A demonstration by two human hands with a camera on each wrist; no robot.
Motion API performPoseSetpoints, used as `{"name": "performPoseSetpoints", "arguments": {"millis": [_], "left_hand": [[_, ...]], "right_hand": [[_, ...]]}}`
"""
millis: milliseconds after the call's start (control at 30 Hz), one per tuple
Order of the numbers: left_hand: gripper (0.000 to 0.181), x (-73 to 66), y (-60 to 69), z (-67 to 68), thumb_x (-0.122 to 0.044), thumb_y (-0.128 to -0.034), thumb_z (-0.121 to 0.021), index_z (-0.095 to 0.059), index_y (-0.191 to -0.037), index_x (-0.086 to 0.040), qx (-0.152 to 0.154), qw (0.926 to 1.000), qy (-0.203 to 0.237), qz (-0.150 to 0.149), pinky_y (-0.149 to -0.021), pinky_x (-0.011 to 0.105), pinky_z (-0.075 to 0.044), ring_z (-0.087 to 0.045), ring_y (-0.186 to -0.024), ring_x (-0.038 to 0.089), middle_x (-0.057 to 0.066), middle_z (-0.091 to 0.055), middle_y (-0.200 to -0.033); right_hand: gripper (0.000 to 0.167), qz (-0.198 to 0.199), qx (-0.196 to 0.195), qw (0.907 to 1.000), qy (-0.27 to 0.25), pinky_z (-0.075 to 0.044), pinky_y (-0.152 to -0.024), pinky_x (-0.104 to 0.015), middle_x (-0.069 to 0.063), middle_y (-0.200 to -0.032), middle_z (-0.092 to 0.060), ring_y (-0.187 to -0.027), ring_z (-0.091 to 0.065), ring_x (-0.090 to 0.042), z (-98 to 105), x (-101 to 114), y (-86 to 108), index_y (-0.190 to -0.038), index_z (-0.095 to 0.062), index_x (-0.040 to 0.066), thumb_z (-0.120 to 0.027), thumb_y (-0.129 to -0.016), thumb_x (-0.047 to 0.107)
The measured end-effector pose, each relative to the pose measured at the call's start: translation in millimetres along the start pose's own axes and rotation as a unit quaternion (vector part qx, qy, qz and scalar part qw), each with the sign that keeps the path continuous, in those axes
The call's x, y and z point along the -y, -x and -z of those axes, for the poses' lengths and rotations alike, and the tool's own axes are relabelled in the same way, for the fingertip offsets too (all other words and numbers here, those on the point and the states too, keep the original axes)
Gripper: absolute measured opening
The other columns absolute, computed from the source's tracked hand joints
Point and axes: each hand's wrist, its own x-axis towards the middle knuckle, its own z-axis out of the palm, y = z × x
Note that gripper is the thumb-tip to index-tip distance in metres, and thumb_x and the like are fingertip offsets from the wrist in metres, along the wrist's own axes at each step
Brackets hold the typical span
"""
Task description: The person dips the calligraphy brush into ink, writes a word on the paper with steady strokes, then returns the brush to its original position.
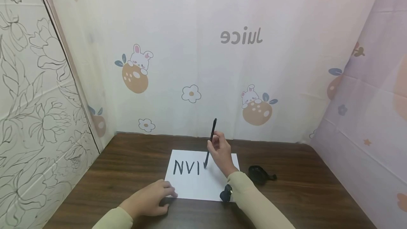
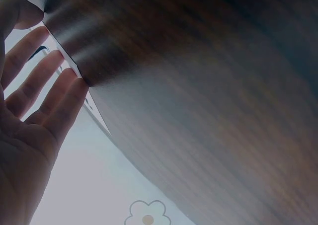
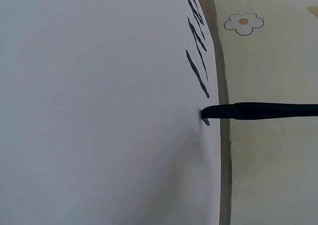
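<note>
Three letters (image 1: 188, 168) down on paper (image 1: 197, 188), apparently starting a fourth, with remainder unclear; pinching brush (image 1: 213, 130) in right hand (image 1: 222, 151), resting left hand (image 1: 152, 195), fingers relaxed, at near-left corner.

A person's left hand (image 1: 154, 196) lies at the near left corner of the paper (image 1: 194, 188), fingertips (image 1: 173, 193) on it, thumb spread off the near edge. The right hand (image 1: 221, 152) hangs above the far right corner, fingers curled in a pinch.
</note>
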Motion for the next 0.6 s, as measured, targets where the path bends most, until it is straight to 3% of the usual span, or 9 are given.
{"name": "performPoseSetpoints", "arguments": {"millis": [233,600], "left_hand": [[0.029,-1.5,-0.6,1.2,-0.019,-0.0808,-0.075,-0.073,-0.11,-0.017,0.013,0.9997,0.01,0.017,-0.086,0.028,-0.051,-0.057,-0.098,0.01,-0.006,-0.064,-0.106],[0.029,-1.9,0.1,1.9,-0.019,-0.08,-0.075,-0.072,-0.109,-0.016,0.005,1.0,0.007,0.006,-0.085,0.028,-0.051,-0.058,-0.097,0.01,-0.005,-0.064,-0.106]], "right_hand": [[0.035,0.005,0.0,1.0,-0.001,-0.055,-0.071,-0.029,0.003,-0.089,-0.058,-0.081,-0.06,-0.013,-0.2,0.1,0.7,-0.124,-0.051,0.013,-0.065,-0.093,0.003],[0.037,0.004,0.0,1.0,0.006,-0.055,-0.072,-0.03,0.003,-0.089,-0.058,-0.081,-0.06,-0.013,-0.3,-0.2,3.4,-0.124,-0.051,0.014,-0.065,-0.092,0.004]]}}
